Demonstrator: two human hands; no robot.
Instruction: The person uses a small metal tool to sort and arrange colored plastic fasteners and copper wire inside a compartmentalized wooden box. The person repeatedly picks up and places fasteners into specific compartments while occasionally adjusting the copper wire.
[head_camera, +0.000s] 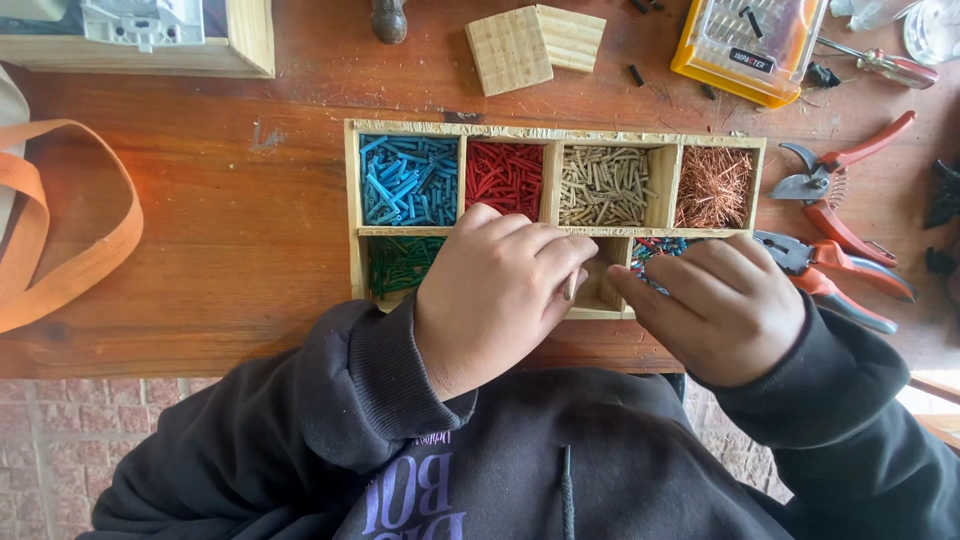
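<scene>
Both hands busy over the wooden sorting tray (352, 200), middle of the frame.
Left hand (495, 295) pinches a tan piece (571, 286); right hand (725, 305) is curled shut over the mixed-colour compartment (655, 247), contents hidden.

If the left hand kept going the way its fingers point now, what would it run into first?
The left hand points right, holding a small tan piece. Straight on, it would most likely meet the fingertips of the right hand first, above the wooden tray; their relative height is unclear.

Rough plywood tray (352, 200), worn wooden table (230, 230), bare copper strands (712, 186)
</scene>
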